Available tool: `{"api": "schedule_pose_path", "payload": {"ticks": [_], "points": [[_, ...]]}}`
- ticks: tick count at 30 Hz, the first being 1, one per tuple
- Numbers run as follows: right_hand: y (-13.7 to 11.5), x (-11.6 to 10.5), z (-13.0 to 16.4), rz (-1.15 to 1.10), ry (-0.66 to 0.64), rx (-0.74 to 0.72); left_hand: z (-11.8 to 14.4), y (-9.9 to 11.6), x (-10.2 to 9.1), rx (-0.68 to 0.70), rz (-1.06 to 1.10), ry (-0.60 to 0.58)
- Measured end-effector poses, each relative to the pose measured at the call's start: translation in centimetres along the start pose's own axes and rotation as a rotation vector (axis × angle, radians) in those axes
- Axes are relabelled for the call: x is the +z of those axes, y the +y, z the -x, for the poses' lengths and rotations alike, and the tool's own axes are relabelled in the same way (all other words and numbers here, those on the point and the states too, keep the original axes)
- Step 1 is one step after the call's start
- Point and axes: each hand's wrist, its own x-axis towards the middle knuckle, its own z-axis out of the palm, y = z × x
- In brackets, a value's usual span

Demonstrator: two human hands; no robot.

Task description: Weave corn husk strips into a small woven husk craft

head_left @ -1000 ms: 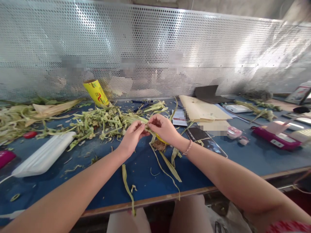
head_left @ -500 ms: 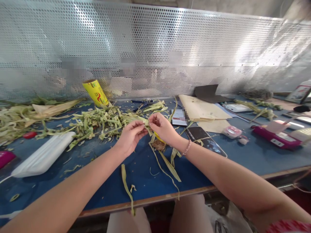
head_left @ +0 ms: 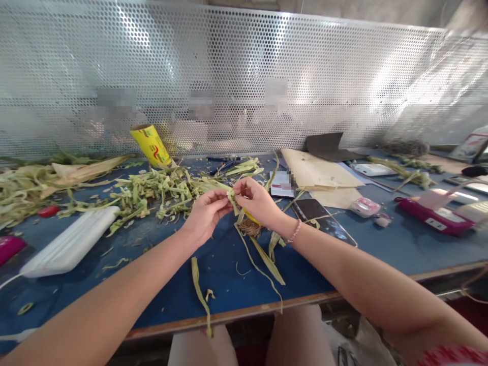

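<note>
Both hands meet over the middle of the blue table, pinching a pale green strip of dried leaf, perhaps corn husk. My left hand grips it from the left with thumb and forefinger. From the other side my right hand, with a beaded bracelet at the wrist, holds it with bent fingers. Just below lies a bundle of brown twine-like material, partly hidden by the right hand along with something yellow. Loose leaf strips trail toward the table edge, and another single strip hangs over it.
A pile of knotted leaf pieces spreads behind my left hand, near a yellow tube. A white padded object lies left. To the right are a phone, brown paper and a purple power strip. A perforated metal screen stands behind.
The hands stay nearly in place; the fingers shift slightly around the leaf strip, and a pale folded or knotted bit now shows between them. Nothing else has visibly moved.
</note>
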Motion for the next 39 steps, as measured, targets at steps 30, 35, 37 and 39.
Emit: {"api": "schedule_pose_path", "payload": {"ticks": [30, 35, 37, 39], "points": [[-1.6, -0.2, 0.5, 0.347, 0.010, -0.103, 0.5, 0.0, 0.4, 0.054, -0.175, 0.021], [-1.5, -0.3, 0.5, 0.374, 0.042, -0.175, 0.6, 0.1, 0.8, 0.033, -0.138, 0.008], [-1.6, -0.4, 0.5, 0.363, 0.045, -0.192, 0.7, 0.2, 0.9, 0.016, -0.120, 0.008], [-1.6, -0.5, 0.5, 0.353, 0.048, -0.206, 0.6, 0.2, 0.9, 0.010, -0.109, 0.012]]}}
